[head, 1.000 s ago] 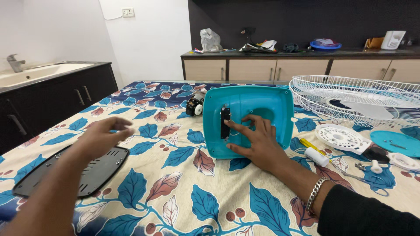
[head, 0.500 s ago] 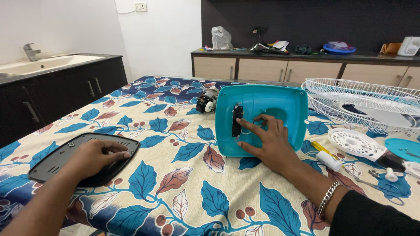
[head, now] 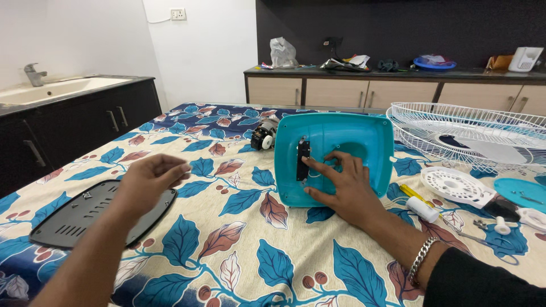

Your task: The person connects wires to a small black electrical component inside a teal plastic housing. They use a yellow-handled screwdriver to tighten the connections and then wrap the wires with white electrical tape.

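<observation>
My right hand (head: 341,185) lies flat on a teal plastic fan base (head: 364,136) that sits on the floral tablecloth. Its fingers are spread, and the fingertips touch a black block (head: 303,159) mounted on the base. My left hand (head: 149,181) hovers at the left, just above the right end of a black slotted cover plate (head: 74,219) lying on the cloth. The fingers of that hand are curled together, and nothing shows between them.
A small motor (head: 263,136) lies behind the teal base. White wire fan guards (head: 472,133), a white round vented piece (head: 452,185), a screwdriver (head: 421,207), a teal cap (head: 520,190) and small parts lie at the right. A sink (head: 51,88) is at the left.
My left hand came down onto the black plate, then lifted off it and curled its fingers. My right hand has stayed on the teal base.
</observation>
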